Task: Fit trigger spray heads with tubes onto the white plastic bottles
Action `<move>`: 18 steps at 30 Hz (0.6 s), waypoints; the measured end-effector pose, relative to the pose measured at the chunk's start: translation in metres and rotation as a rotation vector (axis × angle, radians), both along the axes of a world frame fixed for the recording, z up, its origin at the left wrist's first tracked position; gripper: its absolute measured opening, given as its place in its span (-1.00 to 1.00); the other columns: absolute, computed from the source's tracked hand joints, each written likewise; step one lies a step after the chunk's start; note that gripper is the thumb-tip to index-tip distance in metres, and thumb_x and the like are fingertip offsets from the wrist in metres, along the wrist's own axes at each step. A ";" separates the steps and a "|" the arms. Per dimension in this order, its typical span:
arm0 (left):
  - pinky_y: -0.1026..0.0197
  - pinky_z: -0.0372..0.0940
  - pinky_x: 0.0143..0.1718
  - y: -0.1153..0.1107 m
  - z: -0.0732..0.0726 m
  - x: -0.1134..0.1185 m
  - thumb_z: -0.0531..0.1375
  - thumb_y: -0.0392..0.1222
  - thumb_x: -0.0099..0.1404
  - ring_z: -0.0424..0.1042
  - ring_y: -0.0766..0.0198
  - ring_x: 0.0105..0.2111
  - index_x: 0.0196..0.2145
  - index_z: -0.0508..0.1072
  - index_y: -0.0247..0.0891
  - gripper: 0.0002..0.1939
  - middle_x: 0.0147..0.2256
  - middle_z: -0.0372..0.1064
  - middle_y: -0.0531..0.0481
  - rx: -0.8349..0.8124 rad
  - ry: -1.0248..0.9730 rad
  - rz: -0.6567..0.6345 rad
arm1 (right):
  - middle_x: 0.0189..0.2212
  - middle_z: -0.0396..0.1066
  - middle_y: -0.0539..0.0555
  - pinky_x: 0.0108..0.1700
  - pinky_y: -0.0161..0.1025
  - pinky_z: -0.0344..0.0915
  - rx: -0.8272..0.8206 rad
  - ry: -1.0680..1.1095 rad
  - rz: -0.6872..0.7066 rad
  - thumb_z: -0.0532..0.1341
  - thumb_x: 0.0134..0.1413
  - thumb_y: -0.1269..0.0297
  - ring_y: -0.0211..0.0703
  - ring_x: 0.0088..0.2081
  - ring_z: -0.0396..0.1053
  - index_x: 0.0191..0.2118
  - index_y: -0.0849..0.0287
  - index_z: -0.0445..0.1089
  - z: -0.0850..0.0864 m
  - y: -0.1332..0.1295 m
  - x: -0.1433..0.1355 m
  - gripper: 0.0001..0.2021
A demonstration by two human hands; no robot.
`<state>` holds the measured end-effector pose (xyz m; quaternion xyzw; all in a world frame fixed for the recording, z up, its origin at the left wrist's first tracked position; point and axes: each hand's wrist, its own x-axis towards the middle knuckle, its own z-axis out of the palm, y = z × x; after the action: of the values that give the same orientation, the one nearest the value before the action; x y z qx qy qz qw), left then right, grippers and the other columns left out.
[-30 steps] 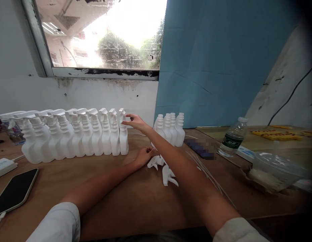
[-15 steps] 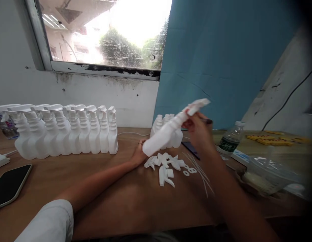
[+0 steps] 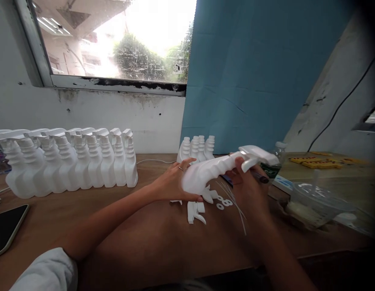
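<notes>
A white spray bottle [image 3: 210, 171] with a trigger head is tilted almost level between my hands. My left hand [image 3: 175, 182] wraps round its base, thumb below and fingers above. At the neck, just under the trigger head, my right hand [image 3: 246, 182] grips it, with a dark pen [image 3: 260, 177] also held in that hand. Below the bottle lie loose trigger heads [image 3: 195, 212], white rings [image 3: 226, 202] and thin white tubes [image 3: 240, 208]. Behind it stand several bottles without heads [image 3: 210, 146].
A long row of headed bottles [image 3: 106, 161] stands at the left, near a phone [image 3: 8, 228]. On the right are a water bottle [image 3: 280, 151], a lidded plastic cup [image 3: 314, 206] and yellow items [image 3: 320, 163]. The table's front edge runs below.
The bottle has been lowered and turned closer to level. My left hand has come up round its base, and my right hand has moved down with the neck. The view has shifted slightly.
</notes>
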<state>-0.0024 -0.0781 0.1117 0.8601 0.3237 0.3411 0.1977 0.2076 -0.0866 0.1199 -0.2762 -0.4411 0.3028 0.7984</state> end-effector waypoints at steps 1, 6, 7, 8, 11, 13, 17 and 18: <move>-0.29 0.07 0.16 0.000 0.000 -0.001 0.42 0.20 -0.05 0.08 -0.25 0.21 0.31 0.03 -0.06 0.07 0.19 0.17 -0.24 0.082 0.017 0.019 | -0.41 0.40 -0.03 -0.41 -0.28 0.43 -0.005 0.001 -0.004 0.45 -0.15 0.14 -0.24 -0.42 0.37 -0.41 0.11 0.45 -0.001 -0.001 0.002 -0.77; -0.23 0.17 0.10 -0.003 0.008 -0.003 0.41 0.16 -0.01 0.10 -0.21 0.18 0.28 0.14 -0.03 -0.04 0.17 0.20 -0.17 0.132 0.040 0.008 | -0.56 0.32 -0.06 -0.44 -0.25 0.40 0.004 0.003 -0.135 0.51 -0.30 0.17 -0.29 -0.53 0.26 -0.53 0.15 0.38 0.003 -0.002 0.010 -0.69; -0.23 0.19 0.09 -0.003 0.010 -0.003 0.41 0.16 -0.02 0.10 -0.22 0.18 0.28 0.14 -0.03 -0.04 0.17 0.21 -0.17 0.108 0.041 -0.005 | -0.55 0.32 -0.05 -0.41 -0.22 0.41 0.019 0.006 -0.158 0.50 -0.30 0.15 -0.27 -0.52 0.27 -0.54 0.14 0.36 0.003 -0.001 0.011 -0.68; -0.25 0.17 0.10 -0.004 0.012 -0.004 0.41 0.16 -0.03 0.09 -0.23 0.19 0.27 0.15 -0.03 -0.04 0.17 0.21 -0.17 0.102 0.037 -0.014 | -0.54 0.33 -0.04 -0.39 -0.19 0.42 0.032 0.011 -0.172 0.49 -0.30 0.13 -0.24 -0.50 0.29 -0.54 0.12 0.35 0.003 0.000 0.011 -0.67; -0.28 0.11 0.14 -0.004 0.016 -0.006 0.43 0.12 -0.03 0.07 -0.25 0.21 0.25 0.19 -0.02 -0.07 0.19 0.19 -0.16 0.081 -0.009 -0.038 | -0.49 0.36 -0.01 -0.32 -0.09 0.44 0.054 0.005 -0.162 0.47 -0.29 0.11 -0.11 -0.41 0.35 -0.52 0.04 0.33 -0.001 0.006 0.014 -0.69; -0.21 0.19 0.10 -0.002 0.018 -0.009 0.42 0.06 0.00 0.17 -0.20 0.16 0.23 0.22 -0.03 -0.13 0.17 0.23 -0.17 -0.036 -0.051 -0.128 | -0.44 0.38 0.02 -0.24 -0.03 0.44 0.066 -0.044 -0.126 0.45 -0.24 0.08 -0.04 -0.33 0.39 -0.51 -0.01 0.35 -0.005 0.008 0.017 -0.74; -0.03 0.36 -0.07 -0.001 0.020 -0.014 0.37 -0.03 0.09 0.40 -0.05 -0.02 0.23 0.21 -0.07 -0.22 0.04 0.36 -0.17 -0.390 -0.056 -0.333 | -0.34 0.43 0.05 -0.10 0.01 0.40 0.090 -0.217 -0.015 0.34 -0.06 0.02 0.01 -0.16 0.42 -0.43 -0.03 0.43 -0.011 0.009 0.025 -0.82; -0.02 0.37 -0.10 -0.001 0.020 -0.014 0.36 -0.04 0.10 0.42 -0.04 -0.05 0.24 0.21 -0.08 -0.22 0.02 0.38 -0.17 -0.430 -0.057 -0.339 | -0.33 0.44 0.05 -0.09 0.02 0.40 0.090 -0.253 0.010 0.32 -0.05 0.00 0.02 -0.15 0.42 -0.40 -0.03 0.44 -0.011 0.009 0.026 -0.81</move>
<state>-0.0166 -0.0793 0.1317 0.8304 0.2343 0.2508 0.4389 0.2339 -0.0781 0.1090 -0.2742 -0.5528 0.2494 0.7463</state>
